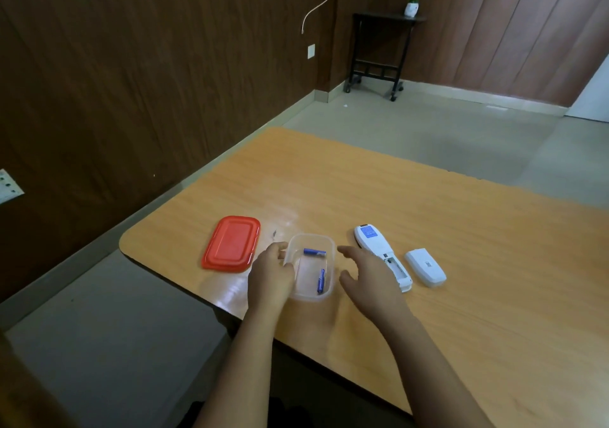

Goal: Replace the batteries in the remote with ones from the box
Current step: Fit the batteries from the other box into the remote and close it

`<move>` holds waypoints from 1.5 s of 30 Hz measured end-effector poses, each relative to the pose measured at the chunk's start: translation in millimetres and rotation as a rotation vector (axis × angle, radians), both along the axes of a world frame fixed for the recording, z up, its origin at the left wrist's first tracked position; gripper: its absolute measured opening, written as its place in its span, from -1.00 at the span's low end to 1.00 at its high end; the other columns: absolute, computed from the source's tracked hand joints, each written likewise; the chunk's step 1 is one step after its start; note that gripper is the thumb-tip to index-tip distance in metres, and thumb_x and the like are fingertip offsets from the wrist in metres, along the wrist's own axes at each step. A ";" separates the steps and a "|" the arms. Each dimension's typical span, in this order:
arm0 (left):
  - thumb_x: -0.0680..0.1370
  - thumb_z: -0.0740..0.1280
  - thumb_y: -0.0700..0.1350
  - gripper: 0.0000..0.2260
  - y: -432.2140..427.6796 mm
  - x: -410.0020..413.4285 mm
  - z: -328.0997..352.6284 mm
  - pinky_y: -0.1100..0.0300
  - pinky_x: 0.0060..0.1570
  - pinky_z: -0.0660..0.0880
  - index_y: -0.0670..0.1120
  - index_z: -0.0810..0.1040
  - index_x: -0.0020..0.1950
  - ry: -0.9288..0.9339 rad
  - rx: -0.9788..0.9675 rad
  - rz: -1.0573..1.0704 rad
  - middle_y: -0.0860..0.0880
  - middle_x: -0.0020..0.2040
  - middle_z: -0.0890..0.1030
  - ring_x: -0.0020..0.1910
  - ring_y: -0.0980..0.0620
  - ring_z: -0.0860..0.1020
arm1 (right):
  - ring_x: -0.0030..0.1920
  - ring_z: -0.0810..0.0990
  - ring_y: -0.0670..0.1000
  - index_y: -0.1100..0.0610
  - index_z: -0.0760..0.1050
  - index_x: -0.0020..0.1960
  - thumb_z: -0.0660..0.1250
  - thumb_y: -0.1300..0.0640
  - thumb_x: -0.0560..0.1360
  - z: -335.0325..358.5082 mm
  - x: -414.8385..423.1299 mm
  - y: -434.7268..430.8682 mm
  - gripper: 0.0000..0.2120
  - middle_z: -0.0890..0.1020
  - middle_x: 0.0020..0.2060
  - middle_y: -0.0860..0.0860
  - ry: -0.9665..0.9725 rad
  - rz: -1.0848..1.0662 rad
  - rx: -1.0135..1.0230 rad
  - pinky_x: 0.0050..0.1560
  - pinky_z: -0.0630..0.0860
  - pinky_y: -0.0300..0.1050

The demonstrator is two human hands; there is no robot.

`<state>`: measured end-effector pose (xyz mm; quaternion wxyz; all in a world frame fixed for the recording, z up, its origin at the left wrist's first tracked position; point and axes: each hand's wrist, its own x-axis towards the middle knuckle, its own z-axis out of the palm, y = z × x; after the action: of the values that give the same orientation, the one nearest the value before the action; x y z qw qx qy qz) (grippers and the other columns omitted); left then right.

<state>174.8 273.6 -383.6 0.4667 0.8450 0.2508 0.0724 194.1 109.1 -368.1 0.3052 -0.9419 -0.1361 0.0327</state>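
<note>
Two hands nearest, reaching over the front edge of the desk [461,230]. Left hand [270,276] gripping the left wall of the clear box [309,274], fingers curled over its rim. Right hand [369,274] just right of the box, fingers spread and relaxed, holding nothing. Inside the box, near battery [321,281] along the right wall, far battery [314,252] along the far wall. Rightward, white remote [375,244], bay open at its near end; battery cover [425,268] just beside it. Leftward, red lid [231,243] lying flat. Farthest, dark side table [384,19] by the wall.

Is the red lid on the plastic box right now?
No, the red lid lies flat on the table beside the open box, which holds two blue batteries.
</note>
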 end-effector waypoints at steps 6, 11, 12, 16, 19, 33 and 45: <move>0.55 0.30 -0.09 -0.73 2.3 1.5 2.0 0.18 -0.14 0.44 0.01 0.52 0.24 -0.008 0.027 0.006 0.02 0.15 0.61 0.04 0.00 0.57 | 0.34 0.31 0.07 -0.01 0.50 0.30 0.20 0.11 0.49 -6.6 31.3 53.6 -0.61 0.43 0.31 0.00 -0.219 0.051 -0.302 0.29 0.26 -0.10; 0.55 0.32 -0.03 -0.73 8.5 -0.5 5.8 0.22 -0.19 0.39 -0.03 0.53 0.24 -0.045 0.008 -0.002 0.01 0.16 0.61 -0.01 0.05 0.54 | 0.34 0.29 0.07 0.03 0.57 0.19 0.22 0.06 0.49 -13.3 40.5 72.5 -0.69 0.43 0.30 0.00 -0.221 0.053 -0.396 0.28 0.29 -0.05; 0.54 0.33 -0.04 -0.71 9.8 -1.2 6.7 0.23 -0.17 0.37 -0.04 0.53 0.25 -0.049 0.009 -0.001 0.00 0.17 0.60 0.03 0.03 0.55 | 0.36 0.28 0.06 0.03 0.59 0.16 0.24 0.06 0.49 -15.1 40.3 72.7 -0.71 0.43 0.31 -0.01 -0.237 0.047 -0.384 0.29 0.29 -0.06; 0.55 0.31 -0.05 -0.70 11.1 -2.2 7.0 0.24 -0.12 0.36 -0.06 0.51 0.28 -0.042 0.014 -0.001 -0.01 0.22 0.58 0.14 0.01 0.54 | 0.41 0.26 0.04 0.02 0.64 0.06 0.30 0.03 0.47 -16.1 38.8 67.9 -0.77 0.43 0.35 -0.02 -0.274 0.089 -0.312 0.32 0.26 -0.07; 0.55 0.32 -0.05 -0.67 13.3 -1.8 3.8 0.23 -0.09 0.40 -0.05 0.48 0.31 -0.021 0.012 -0.007 0.00 0.25 0.56 0.15 0.02 0.54 | 0.25 0.44 0.00 0.07 0.64 -0.02 0.36 0.07 0.47 -4.7 32.6 56.0 -0.86 0.54 0.20 -0.03 -0.203 0.012 0.022 0.17 0.34 -0.14; 0.55 0.25 -0.21 -0.78 -69.3 -3.0 31.6 0.30 -0.01 0.46 0.02 0.57 0.12 -0.455 -0.274 0.015 0.16 0.11 0.60 0.01 0.16 0.55 | -0.12 0.59 0.07 0.04 0.63 0.03 0.25 0.18 0.49 4.3 3.2 -87.9 -0.79 0.65 -0.11 0.02 -0.005 -0.567 0.225 -0.13 0.44 -0.09; 0.62 0.16 -0.22 -0.71 -122.8 -3.9 23.7 0.16 0.23 0.38 -0.18 0.44 0.33 0.019 -1.126 0.039 -0.14 0.31 0.50 0.31 -0.04 0.45 | -0.11 0.56 -0.02 0.03 0.57 -0.05 0.42 -0.09 0.31 -12.9 13.4 -67.2 -0.71 0.62 -0.20 -0.05 0.030 -0.425 -0.009 -0.30 0.32 -0.17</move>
<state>170.8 150.7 -359.9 0.8419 0.4615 0.2704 -0.0716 207.5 41.9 -381.0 0.3030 -0.9502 0.0704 -0.0180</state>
